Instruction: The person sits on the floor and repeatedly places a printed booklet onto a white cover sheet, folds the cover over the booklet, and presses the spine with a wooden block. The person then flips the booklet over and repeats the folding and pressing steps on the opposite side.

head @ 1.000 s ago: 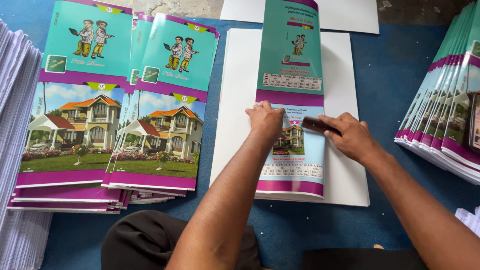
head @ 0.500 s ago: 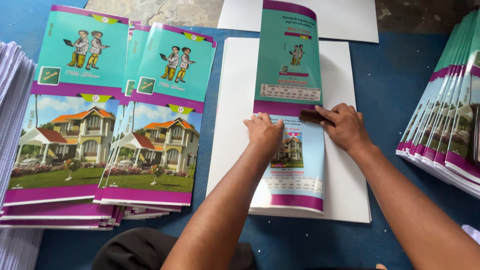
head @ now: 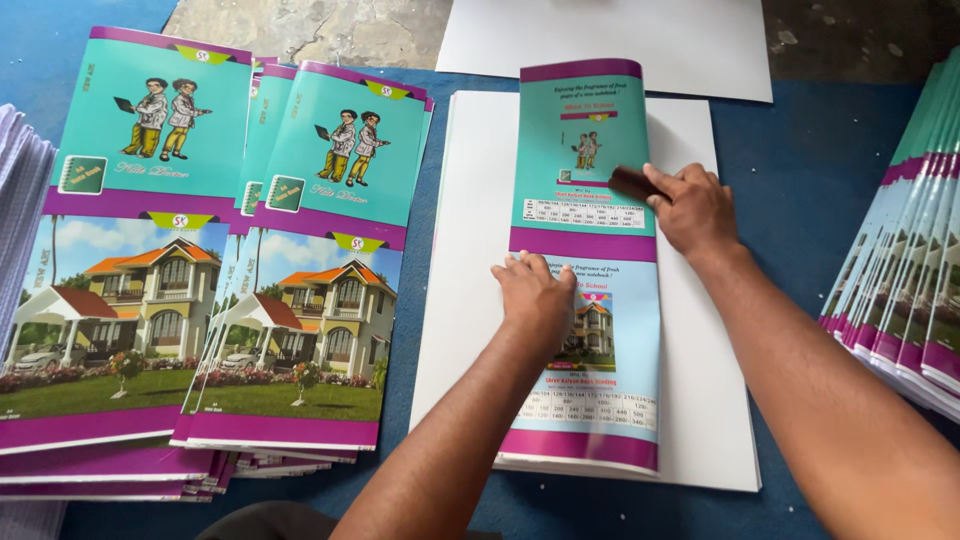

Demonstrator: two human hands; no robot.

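Since the earlier frames, the right hand (head: 690,208) has been travelling up the sheet, away from the person: a second ago it was beside the left hand at the middle purple band, and now it is sitting over the upper, teal half. The left hand (head: 535,295) has stayed near the middle, just below that band.

From the head camera, the right forearm is coming in from the lower right corner, slanting up and leftward, wrist straight. Its fingers are curling closed around a small dark brown rubbing block (head: 633,182), whose end is poking out to the left of the fingertips and pressing on the paper. The left forearm is rising from the bottom centre, and the left hand is lying palm down with fingers loosely spread and flat, gripping nothing, only pinning the paper.

Under both hands is lying the narrow folded teal-and-purple printed notebook cover sheet (head: 585,140). Its long axis is running away from the person, tilting very slightly rightward toward the near end; the teal half is beyond the left fingertips, the pale blue house picture under and behind that palm. It is resting on a stack of plain white paper sheets (head: 470,250), which is showing to either side of the fingers.

Well to the left of the left fingers are lying stacks of flat printed covers (head: 290,330), and well right of the right knuckles a fanned pile of covers (head: 910,290), all on a blue floor mat (head: 810,140).
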